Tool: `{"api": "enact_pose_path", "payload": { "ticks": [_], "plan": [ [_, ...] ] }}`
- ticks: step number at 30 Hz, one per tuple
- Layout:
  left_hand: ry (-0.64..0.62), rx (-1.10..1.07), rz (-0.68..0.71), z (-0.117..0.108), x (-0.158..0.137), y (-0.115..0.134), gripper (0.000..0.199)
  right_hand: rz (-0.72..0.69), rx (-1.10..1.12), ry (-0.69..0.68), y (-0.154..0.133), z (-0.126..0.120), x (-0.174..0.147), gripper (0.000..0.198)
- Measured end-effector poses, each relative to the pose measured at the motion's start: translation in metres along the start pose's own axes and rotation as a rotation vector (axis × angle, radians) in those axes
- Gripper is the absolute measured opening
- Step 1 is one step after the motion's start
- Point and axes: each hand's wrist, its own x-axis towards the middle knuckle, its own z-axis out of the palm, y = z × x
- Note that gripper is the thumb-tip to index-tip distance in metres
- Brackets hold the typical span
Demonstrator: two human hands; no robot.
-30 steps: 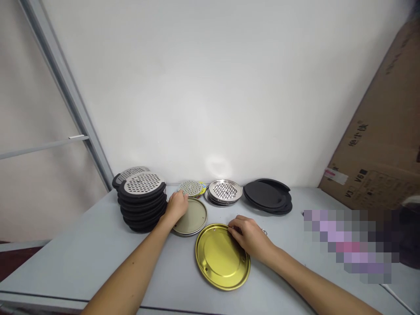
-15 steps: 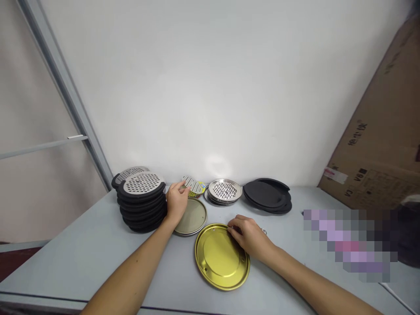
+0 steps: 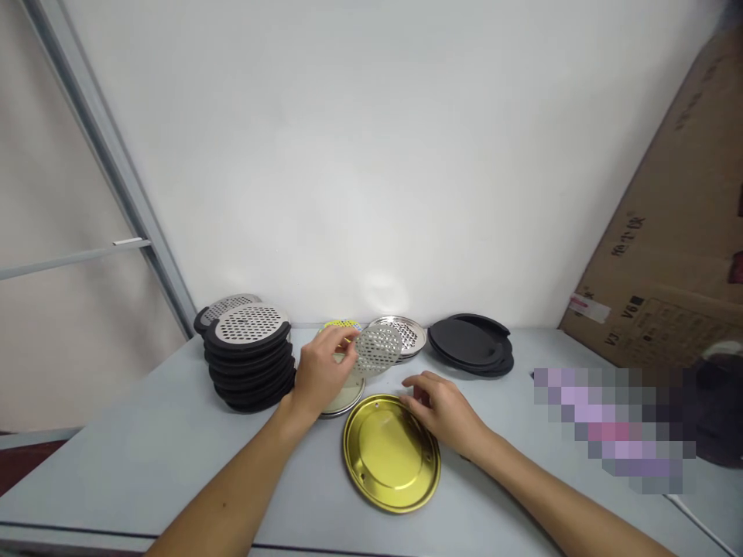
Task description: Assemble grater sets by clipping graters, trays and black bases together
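Observation:
My left hand (image 3: pixel 326 370) pinches a thin round grater plate (image 3: pixel 378 352) by its left edge and holds it tilted above the table. Partly behind that hand lies a stack of pale metal lids (image 3: pixel 348 396). My right hand (image 3: pixel 446 411) is beside the upper right rim of a gold round lid (image 3: pixel 392 456), thumb and forefinger apart with nothing between them. The gold lid lies flat, with small holes near its rim. A yellow patterned disc (image 3: pixel 342 325) shows behind my left fingers.
Black-rimmed grater plates (image 3: pixel 251 363) are piled at the left. Shiny grater discs (image 3: pixel 411 334) lie against the back wall, beside black round trays (image 3: pixel 471 346). A cardboard box (image 3: pixel 655 255) leans at the right, near a blurred-out item (image 3: pixel 609 429) and a white cable (image 3: pixel 696 522).
My left hand has brought the grater plate right and nearer me, from beside the yellow disc to over the pale lids. My right thumb and forefinger have spread apart beside the gold lid.

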Motion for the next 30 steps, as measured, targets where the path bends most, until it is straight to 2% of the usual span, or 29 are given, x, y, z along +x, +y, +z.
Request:
{"api": "enact_pose_path", "payload": {
  "ticks": [4, 6, 9, 13, 17, 22, 24, 26, 28, 30],
  "plan": [
    [-0.164, 0.022, 0.138, -0.003, -0.008, 0.016, 0.023, 0.024, 0.098, 0.095, -0.004, -0.007, 0.002, 0.032],
    [-0.225, 0.0, 0.222, -0.005, -0.01, 0.021, 0.024, 0.05, 0.212, 0.083, -0.004, -0.01, 0.003, 0.03],
    [-0.29, -0.083, 0.297, -0.008, -0.012, 0.024, 0.022, 0.103, 0.477, -0.062, -0.001, -0.011, 0.006, 0.023],
    [-0.336, -0.237, 0.281, -0.012, -0.012, 0.025, 0.019, 0.182, 0.751, -0.225, 0.004, -0.014, 0.008, 0.026],
    [-0.382, -0.38, 0.14, -0.013, -0.011, 0.027, 0.025, 0.204, 0.927, -0.265, 0.002, -0.022, 0.009, 0.027],
    [-0.363, -0.407, -0.234, -0.007, -0.004, 0.017, 0.029, 0.135, 1.017, -0.202, -0.003, -0.029, 0.007, 0.021],
    [-0.463, -0.371, -0.323, -0.004, -0.003, 0.009, 0.032, 0.063, 0.998, -0.162, -0.003, -0.029, 0.007, 0.02],
    [-0.619, -0.364, -0.38, -0.003, -0.004, 0.004, 0.037, 0.008, 0.983, -0.13, -0.003, -0.027, 0.006, 0.017],
    [-0.779, -0.407, -0.439, -0.002, -0.007, 0.004, 0.043, -0.03, 0.972, -0.097, -0.002, -0.023, 0.006, 0.017],
    [-0.871, -0.477, -0.51, -0.003, -0.009, 0.006, 0.049, -0.058, 0.97, -0.062, 0.0, -0.019, 0.006, 0.017]
  ]
}}
